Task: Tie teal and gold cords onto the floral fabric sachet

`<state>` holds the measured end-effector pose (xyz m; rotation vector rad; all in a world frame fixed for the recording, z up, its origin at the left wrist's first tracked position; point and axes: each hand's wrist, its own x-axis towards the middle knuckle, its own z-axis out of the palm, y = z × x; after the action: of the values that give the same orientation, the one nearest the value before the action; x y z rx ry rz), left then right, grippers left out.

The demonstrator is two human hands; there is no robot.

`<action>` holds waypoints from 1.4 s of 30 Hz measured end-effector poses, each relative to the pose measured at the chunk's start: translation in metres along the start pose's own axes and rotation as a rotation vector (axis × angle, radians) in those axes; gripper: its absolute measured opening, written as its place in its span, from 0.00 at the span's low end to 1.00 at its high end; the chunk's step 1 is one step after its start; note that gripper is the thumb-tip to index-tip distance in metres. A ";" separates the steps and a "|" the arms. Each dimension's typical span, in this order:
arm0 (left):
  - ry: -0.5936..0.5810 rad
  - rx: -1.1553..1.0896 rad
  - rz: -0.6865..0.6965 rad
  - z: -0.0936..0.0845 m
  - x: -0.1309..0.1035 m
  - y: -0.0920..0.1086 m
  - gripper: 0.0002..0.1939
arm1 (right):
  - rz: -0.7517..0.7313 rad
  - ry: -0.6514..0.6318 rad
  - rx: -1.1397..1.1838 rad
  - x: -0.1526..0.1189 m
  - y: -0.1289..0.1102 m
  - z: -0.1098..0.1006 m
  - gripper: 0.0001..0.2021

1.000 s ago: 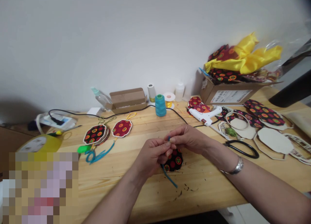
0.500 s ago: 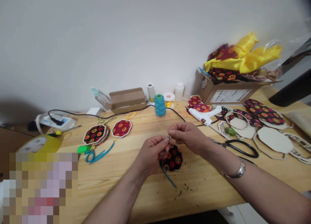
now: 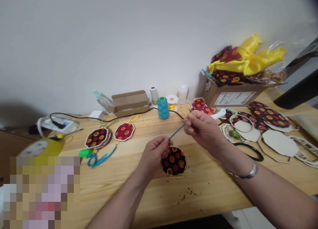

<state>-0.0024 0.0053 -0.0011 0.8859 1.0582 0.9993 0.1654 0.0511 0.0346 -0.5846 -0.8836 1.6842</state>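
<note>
A blue-green bundle of thread (image 3: 177, 132) stretches taut on a slant between my two hands. My left hand (image 3: 157, 152) pinches its lower end, just above the left edge of a black fabric ornament (image 3: 174, 161) with red and orange flower patterns. That ornament lies on the wooden table. My right hand (image 3: 198, 128), higher and to the right, pinches the upper end between thumb and fingers. The fingertips hide both ends of the thread. Behind them stands a blue-green thread cone (image 3: 163, 108).
Finished-looking ornaments (image 3: 97, 138) with blue tassels (image 3: 101, 160) lie at left. To the right are a white glue gun (image 3: 220, 113), a black scissor handle (image 3: 250, 151) and pale octagonal panels (image 3: 280, 143). A cardboard box (image 3: 231, 94) of fabric stands at the back right.
My right hand has moved up and right, away from my left, drawing the thread straight between them. The loose thread end that hung over the ornament is gone from there.
</note>
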 end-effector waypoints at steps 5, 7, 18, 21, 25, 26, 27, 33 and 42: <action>0.271 0.368 0.191 -0.003 0.002 0.001 0.11 | -0.076 0.057 -0.037 0.000 -0.008 0.001 0.11; 0.431 0.495 0.336 -0.003 0.001 0.002 0.13 | -0.101 0.068 -0.077 0.000 -0.005 0.000 0.10; -0.176 -0.166 -0.190 0.007 -0.011 0.007 0.17 | -0.140 0.021 -0.497 -0.009 0.012 0.006 0.07; -0.192 -0.356 -0.268 0.005 -0.008 0.005 0.15 | -0.146 -0.182 -0.753 -0.019 0.012 0.011 0.06; -0.127 -0.454 -0.265 0.001 -0.004 0.003 0.10 | -0.217 -0.502 -1.092 -0.027 0.011 0.015 0.06; -0.100 -0.446 -0.253 0.001 -0.003 0.003 0.09 | -0.205 -0.559 -1.142 -0.028 0.011 0.015 0.06; -0.076 -0.428 -0.242 0.000 -0.003 0.003 0.08 | -0.174 -0.604 -1.175 -0.029 0.011 0.016 0.06; 0.009 -0.336 -0.218 0.001 0.000 0.005 0.09 | -0.007 -0.781 -1.239 -0.031 0.009 0.021 0.07; 0.090 -0.402 -0.269 -0.001 0.002 0.010 0.06 | 0.157 -0.976 -1.215 -0.034 0.012 0.023 0.07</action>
<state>-0.0050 0.0106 0.0069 0.3635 0.9744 0.9837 0.1507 0.0110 0.0367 -0.5738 -2.6838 1.3686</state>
